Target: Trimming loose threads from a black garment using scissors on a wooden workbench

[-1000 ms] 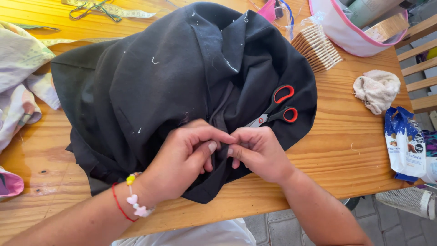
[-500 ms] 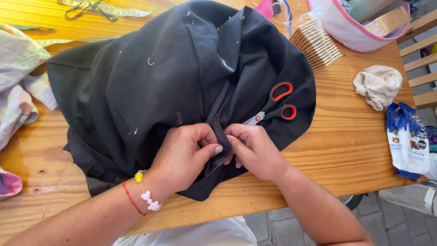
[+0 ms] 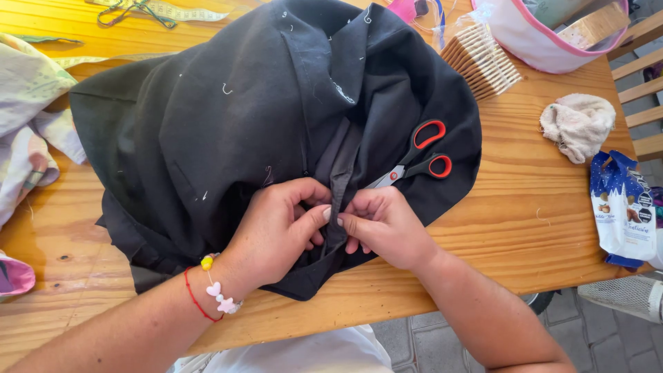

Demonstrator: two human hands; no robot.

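Two hands pinch a fold of black cloth on a wooden table.

The left hand and the right hand are both closed on a raised seam of the black garment, which lies spread on the wooden table. One pair of red-handled scissors rests on the garment, just beyond the hands. Right of the garment lie one beige rag and one blue snack bag. Beyond it stands one pink-edged pouch; what it contains I cannot tell.
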